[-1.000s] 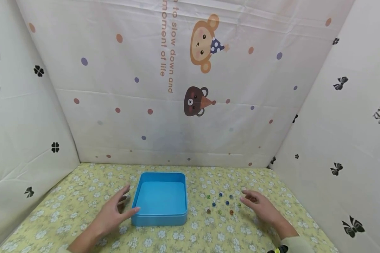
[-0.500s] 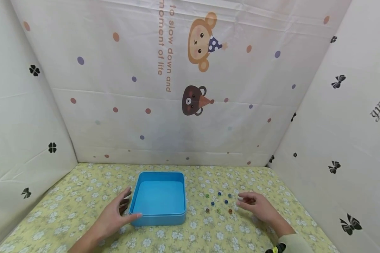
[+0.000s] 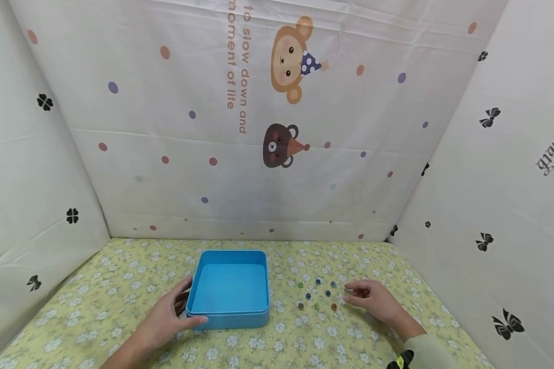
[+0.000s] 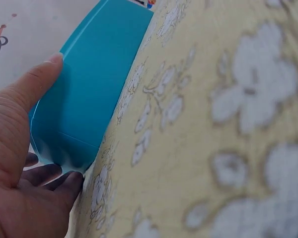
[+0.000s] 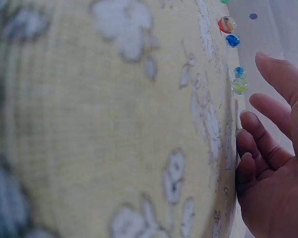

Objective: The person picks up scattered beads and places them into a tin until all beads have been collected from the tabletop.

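Note:
A square, open-topped blue box (image 3: 233, 289) stands on the flowered cloth, bare inside. My left hand (image 3: 168, 312) holds its front left corner: the thumb lies on the front wall near the rim and the fingers are along the left side. In the left wrist view the thumb touches the upper edge of the box (image 4: 97, 74). To the right of the box lie several small glass marbles, among them a green one (image 3: 300, 285), a blue one (image 3: 328, 293) and an orange one (image 3: 334, 307). My right hand (image 3: 371, 301) hovers just right of them, fingers loosely bent, holding nothing.
Yellow flowered cloth (image 3: 240, 353) covers the table. A white printed sheet (image 3: 175, 128) rises behind it, and further white sheets enclose the left and right sides. Between box and marbles runs a narrow strip of cloth.
My left hand has closed in on the box's front left corner, its thumb now further along the front wall. My right hand has come slightly nearer the marbles, covering the rightmost green one.

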A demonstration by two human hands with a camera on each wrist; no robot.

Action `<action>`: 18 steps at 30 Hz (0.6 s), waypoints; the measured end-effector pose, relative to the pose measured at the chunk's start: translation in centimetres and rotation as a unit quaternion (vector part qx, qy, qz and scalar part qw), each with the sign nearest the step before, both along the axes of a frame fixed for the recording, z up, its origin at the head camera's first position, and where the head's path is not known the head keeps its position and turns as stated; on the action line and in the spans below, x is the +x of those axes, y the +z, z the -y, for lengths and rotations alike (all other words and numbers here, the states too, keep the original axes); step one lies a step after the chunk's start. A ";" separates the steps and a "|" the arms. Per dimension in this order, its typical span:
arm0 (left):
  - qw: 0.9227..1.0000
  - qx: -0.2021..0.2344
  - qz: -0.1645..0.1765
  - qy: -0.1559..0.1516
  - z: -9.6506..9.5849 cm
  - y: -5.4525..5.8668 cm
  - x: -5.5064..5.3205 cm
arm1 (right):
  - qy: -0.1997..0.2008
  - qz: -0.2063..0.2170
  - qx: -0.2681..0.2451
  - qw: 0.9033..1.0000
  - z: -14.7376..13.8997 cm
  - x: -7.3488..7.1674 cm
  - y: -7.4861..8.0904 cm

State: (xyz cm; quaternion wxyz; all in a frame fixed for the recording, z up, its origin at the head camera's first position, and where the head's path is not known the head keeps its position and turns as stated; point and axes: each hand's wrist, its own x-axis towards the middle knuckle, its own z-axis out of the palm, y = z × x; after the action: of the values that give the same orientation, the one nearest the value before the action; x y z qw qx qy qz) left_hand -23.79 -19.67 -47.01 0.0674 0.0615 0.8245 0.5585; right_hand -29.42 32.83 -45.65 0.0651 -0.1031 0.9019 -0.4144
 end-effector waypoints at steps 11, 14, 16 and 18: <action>1.000 0.021 0.017 -0.006 -0.1 0.0 0.1 | 0.002 -0.003 0.016 1.000 -0.1 -0.6 -0.3; 0.999 0.024 0.021 -0.004 -0.1 0.0 0.0 | 0.003 -0.002 0.014 1.000 -0.1 -0.6 -0.4; 0.999 0.026 0.023 -0.002 -0.1 0.0 0.0 | 0.002 0.002 0.012 1.000 -0.2 -0.7 -0.5; 0.999 0.026 0.023 -0.001 -0.2 0.0 -0.1 | 0.001 0.006 0.010 1.000 -0.2 -0.7 -0.5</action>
State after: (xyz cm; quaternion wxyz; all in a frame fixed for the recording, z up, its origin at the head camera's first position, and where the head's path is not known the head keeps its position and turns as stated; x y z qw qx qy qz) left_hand -23.85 -19.50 -47.02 0.0850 0.0510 0.8076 0.5814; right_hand -30.10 33.01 -46.12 0.0721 -0.1012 0.9054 -0.4060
